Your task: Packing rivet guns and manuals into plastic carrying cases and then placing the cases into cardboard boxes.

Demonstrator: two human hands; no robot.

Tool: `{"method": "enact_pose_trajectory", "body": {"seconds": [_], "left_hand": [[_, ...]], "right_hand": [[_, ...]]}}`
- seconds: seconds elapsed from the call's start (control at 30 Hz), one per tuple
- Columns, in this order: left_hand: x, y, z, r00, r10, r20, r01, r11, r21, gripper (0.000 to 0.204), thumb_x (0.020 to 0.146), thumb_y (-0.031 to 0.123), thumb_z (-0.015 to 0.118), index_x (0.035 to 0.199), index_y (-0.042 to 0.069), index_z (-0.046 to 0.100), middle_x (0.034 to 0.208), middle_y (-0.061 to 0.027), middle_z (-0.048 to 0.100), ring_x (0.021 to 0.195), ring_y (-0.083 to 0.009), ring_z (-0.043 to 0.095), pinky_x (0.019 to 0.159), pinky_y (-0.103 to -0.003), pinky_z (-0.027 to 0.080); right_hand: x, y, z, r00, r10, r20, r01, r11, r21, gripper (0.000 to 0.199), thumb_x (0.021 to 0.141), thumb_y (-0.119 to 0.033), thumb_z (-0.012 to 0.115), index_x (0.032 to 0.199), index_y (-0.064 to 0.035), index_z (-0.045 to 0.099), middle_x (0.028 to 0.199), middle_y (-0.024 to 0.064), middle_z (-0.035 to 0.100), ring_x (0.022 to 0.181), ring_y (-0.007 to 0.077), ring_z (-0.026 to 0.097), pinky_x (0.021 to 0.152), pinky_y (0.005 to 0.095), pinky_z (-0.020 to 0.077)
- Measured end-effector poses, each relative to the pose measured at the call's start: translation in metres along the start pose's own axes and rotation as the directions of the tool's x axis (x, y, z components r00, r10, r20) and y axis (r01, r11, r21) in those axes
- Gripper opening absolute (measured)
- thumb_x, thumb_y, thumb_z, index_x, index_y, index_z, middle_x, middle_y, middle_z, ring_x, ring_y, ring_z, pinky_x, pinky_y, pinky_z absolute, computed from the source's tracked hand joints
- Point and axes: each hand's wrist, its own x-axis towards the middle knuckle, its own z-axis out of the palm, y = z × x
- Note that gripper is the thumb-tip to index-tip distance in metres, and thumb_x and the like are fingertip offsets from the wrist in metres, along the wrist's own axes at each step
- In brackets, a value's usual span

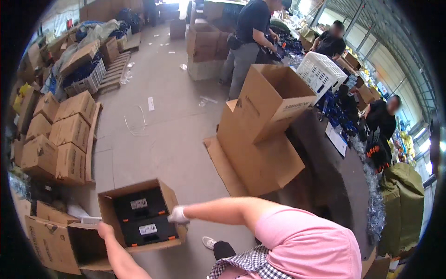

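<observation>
Two black cases lie in an open brown box before the person. The gloved right hand grips its right edge. The left hand is at its left edge, grip unclear. A carton stands just left.

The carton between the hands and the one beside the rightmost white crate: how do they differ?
The near carton holds two black cases; the raised carton shows no contents, bottom hidden. The near carton sits low; the raised carton stands on another carton. Both are brown cardboard.
</observation>
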Motion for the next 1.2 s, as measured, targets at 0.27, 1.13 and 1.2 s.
{"method": "enact_pose_trajectory", "body": {"seconds": [0.27,1.13,1.2], "left_hand": [[-0.102,0.131,-0.035,0.987,-0.107,-0.121,0.144,0.923,0.356,0.034,0.089,0.022,0.060,0.118,0.007,0.052,0.124,-0.0144,0.053,0.113,-0.0326,0.053,0.087,-0.047,0.048],[-0.703,0.823,-0.134,-0.043,0.988,-0.145,-0.988,-0.021,0.151,0.019,0.078,0.020,0.069,0.081,0.006,0.056,0.078,-0.0138,0.063,0.073,-0.0331,0.065,0.065,-0.044,0.053],[-0.734,0.810,-0.106,-0.064,0.996,-0.069,-0.994,-0.058,0.089,0.018,0.080,0.020,0.067,0.081,0.006,0.056,0.078,-0.0140,0.063,0.074,-0.0336,0.065,0.065,-0.045,0.053]], "right_hand": [[-0.163,0.176,0.015,0.973,-0.155,0.170,0.203,0.926,-0.318,0.039,0.085,-0.036,0.055,0.102,-0.0031,0.067,0.103,0.0214,0.066,0.098,0.0386,0.063,0.084,0.0480,0.0492],[-0.746,0.589,0.237,0.300,0.953,-0.041,-0.368,0.156,0.917,0.030,0.085,-0.025,0.052,0.080,-0.0019,0.070,0.091,0.0198,0.069,0.085,0.0399,0.064,0.073,0.0477,0.0475],[-0.744,0.619,0.264,0.266,0.919,-0.290,-0.494,0.388,0.778,0.029,0.084,-0.027,0.055,0.081,-0.0014,0.070,0.090,0.0199,0.068,0.088,0.0389,0.064,0.075,0.0476,0.0479]]}}
